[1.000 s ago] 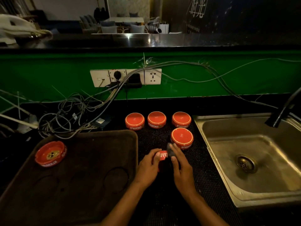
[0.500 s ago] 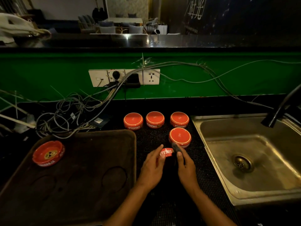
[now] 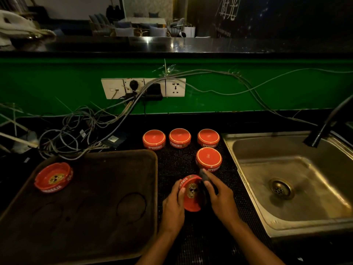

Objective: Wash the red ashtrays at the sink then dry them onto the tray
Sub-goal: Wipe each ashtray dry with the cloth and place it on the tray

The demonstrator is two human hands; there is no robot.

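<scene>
Between the two hands, low on the black bench mat (image 3: 172, 165), a red ashtray (image 3: 191, 194) is held tilted so its hollow faces the camera, a printed emblem showing in the bottom of it. The left hand (image 3: 172, 205) grips it from the left side, thumb hooked over the rim and fingers curled behind. The right hand (image 3: 219, 196) sits at the ashtray's right edge, its fingers curled round a dark cloth (image 3: 203, 175) (greyish at its top end) that is pressed against the ashtray's rim and inner wall.

Just beyond the right hand's fingertips, an upside-down ashtray (image 3: 208, 157) rests on the mat, nearly touching the cloth. Further back, three more overturned ashtrays stand in a row: a left one (image 3: 154, 138), a middle one (image 3: 179, 137) and a right one (image 3: 208, 137), each apart from its neighbour.

To the left of the hands lies a dark tray (image 3: 107, 217), its right rim just beside the left wrist. One upright ashtray (image 3: 53, 177) sits in its far left corner, well apart from the held one.

To the right, a steel sink (image 3: 305, 211) lies beside the mat, with a black tap (image 3: 324, 127) leaning over its far side. A tangle of cables (image 3: 76, 134) spills from a wall socket strip (image 3: 143, 88) on the green wall.
</scene>
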